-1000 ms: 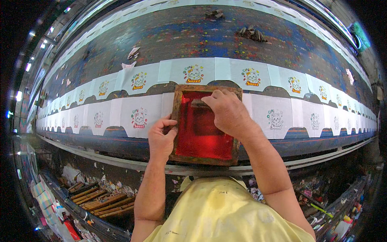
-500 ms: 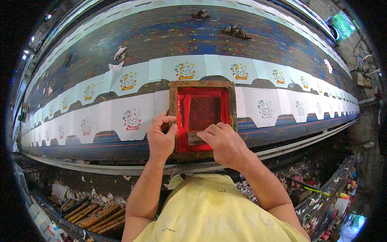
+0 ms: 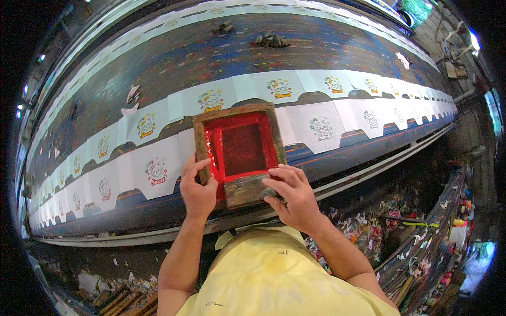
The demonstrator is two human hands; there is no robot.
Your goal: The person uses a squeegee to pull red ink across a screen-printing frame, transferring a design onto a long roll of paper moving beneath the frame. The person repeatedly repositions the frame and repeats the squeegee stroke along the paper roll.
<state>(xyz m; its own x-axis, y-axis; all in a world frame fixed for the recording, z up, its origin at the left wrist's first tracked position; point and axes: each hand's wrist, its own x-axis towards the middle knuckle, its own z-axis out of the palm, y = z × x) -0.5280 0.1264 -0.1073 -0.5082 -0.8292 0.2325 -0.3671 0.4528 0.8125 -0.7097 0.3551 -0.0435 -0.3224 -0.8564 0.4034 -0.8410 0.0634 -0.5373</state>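
Note:
A wooden-framed printing screen (image 3: 235, 117) with wet red ink around its mesh is in front of me, turned slightly. My left hand (image 3: 198, 189) grips its left bar, thumb and fingers curled round the edge. Across the screen's near end lies a wooden squeegee (image 3: 243, 193). At the near right corner, my right hand (image 3: 290, 192) has its fingers curled over the frame beside the squeegee's right end; part of this grip is hidden. White cut sheets lie in a row under and beside the screen. A left sheet (image 3: 155, 171) bears a red and green cat print; a right sheet (image 3: 322, 128) shows grey and green without red.
A long dark, paint-spotted table (image 3: 179, 58) carries a farther row of printed sheets (image 3: 279, 87). Two dark crumpled lumps (image 3: 270, 40) lie on it. A pale rail (image 3: 132, 239) runs along the near edge. Paper scraps and wooden sticks (image 3: 126, 303) lie below.
The screen has moved left along the sheets and tilted, with both hands on it. My right hand has shifted from inside the screen, at the squeegee, to its near right corner.

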